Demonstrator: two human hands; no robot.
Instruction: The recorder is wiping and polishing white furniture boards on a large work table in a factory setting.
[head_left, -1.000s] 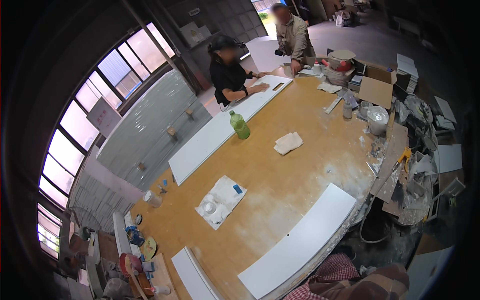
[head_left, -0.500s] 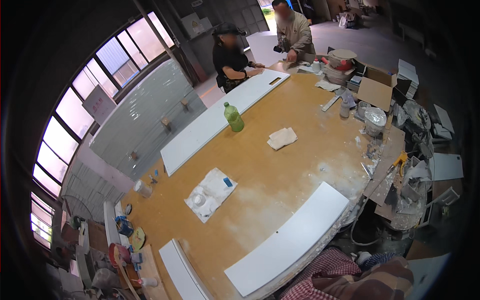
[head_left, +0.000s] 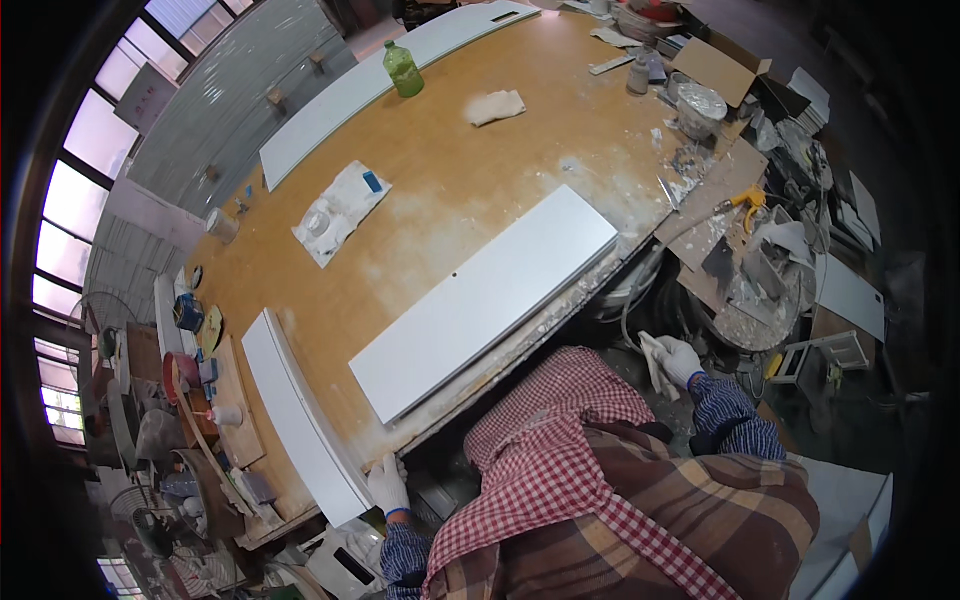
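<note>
- Dusty and tan, my worktable stretched out, with windows beyond its left side.
- A wide white panel lay flat along its near edge.
- My gloved left hand was at that edge, beside the near end of a narrow white panel; I couldn't tell whether it gripped anything.
- My gloved right hand held a whitish cloth beyond the table's edge, right of my checkered apron.

Right hand holds cloth — left hand at table.
</note>
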